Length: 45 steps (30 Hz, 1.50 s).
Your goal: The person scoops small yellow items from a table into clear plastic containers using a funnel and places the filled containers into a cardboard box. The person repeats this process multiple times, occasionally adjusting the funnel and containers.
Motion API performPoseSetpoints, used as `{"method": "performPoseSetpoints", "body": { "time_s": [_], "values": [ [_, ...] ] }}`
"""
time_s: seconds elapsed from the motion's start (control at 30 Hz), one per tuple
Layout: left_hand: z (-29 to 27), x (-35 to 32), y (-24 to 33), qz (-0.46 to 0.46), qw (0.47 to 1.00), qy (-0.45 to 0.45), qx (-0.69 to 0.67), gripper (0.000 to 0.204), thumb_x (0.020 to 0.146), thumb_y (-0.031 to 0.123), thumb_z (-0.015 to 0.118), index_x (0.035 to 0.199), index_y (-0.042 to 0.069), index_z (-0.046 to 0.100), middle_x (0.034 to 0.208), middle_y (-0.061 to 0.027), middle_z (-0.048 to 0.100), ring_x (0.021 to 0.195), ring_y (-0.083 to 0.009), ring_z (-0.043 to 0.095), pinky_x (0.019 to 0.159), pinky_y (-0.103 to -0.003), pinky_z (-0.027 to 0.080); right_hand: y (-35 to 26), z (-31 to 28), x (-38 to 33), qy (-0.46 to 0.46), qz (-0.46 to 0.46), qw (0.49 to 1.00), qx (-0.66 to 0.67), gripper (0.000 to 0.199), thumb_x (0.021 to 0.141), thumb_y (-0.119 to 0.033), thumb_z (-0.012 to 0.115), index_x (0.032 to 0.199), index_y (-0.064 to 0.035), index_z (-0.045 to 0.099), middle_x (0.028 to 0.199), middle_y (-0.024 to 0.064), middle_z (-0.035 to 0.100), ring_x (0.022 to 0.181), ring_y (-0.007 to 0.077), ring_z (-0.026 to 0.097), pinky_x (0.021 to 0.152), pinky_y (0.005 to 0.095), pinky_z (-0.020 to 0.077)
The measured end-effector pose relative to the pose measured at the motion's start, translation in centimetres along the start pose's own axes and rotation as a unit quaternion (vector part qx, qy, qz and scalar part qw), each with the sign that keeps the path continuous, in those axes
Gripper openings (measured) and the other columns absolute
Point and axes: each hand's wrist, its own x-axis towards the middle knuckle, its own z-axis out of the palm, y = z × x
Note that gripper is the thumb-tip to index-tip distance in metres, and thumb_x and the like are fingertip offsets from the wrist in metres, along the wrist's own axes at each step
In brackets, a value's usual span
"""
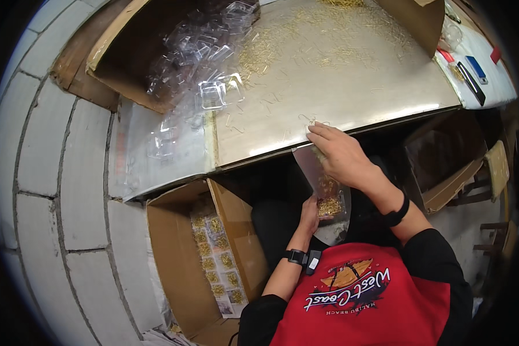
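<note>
The small clear plastic tray (329, 203) sits just below the near edge of the table (352, 86), over the person's lap, with a heap of thin golden pins (330, 206) settled in its lower end. It looks light and thin-walled, likely springy and easy to crush, and its smooth surface is probably slippery; the loose pins would spill if it tilted, so the safest hold seems to be at the rim or underneath, kept level. The left hand (309, 214) cups it from below at the lower end, fingers curled around the edge. The right hand (341, 154) lies over the table edge above the tray's upper end, fingers extended and pressed together on the sheet, apparently sweeping pins toward the tray; whether it also grips the tray's top I cannot tell. More golden pins lie scattered across the pale tabletop, thickest toward the far side. A tangle of empty clear trays (205, 52) spills from a cardboard box (127, 57) at the far left. Beside the person's left knee an open carton (181, 259) holds rows of filled packs (216, 265). A white block wall (52, 190) runs along the left.
</note>
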Motion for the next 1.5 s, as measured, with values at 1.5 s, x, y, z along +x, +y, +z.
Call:
{"method": "performPoseSetpoints", "body": {
  "time_s": [1.5],
  "values": [
    [3.8, -9.1, 8.7, 0.155, 0.988, -0.013, -0.02, 0.03, 0.094, 0.024, 0.046, 0.107, -0.002, 0.054, 0.095, -0.0145, 0.063, 0.076, -0.0215, 0.067, 0.05, -0.032, 0.059, 0.1, 0.5, -8.8, 0.014, 0.179, 0.911, 0.371, 0.027, 0.086, -0.011, 0.058, 0.109, 0.0021, 0.059, 0.095, 0.0155, 0.065, 0.083, 0.0254, 0.065, 0.074, 0.0325, 0.0501]
  ]
}}
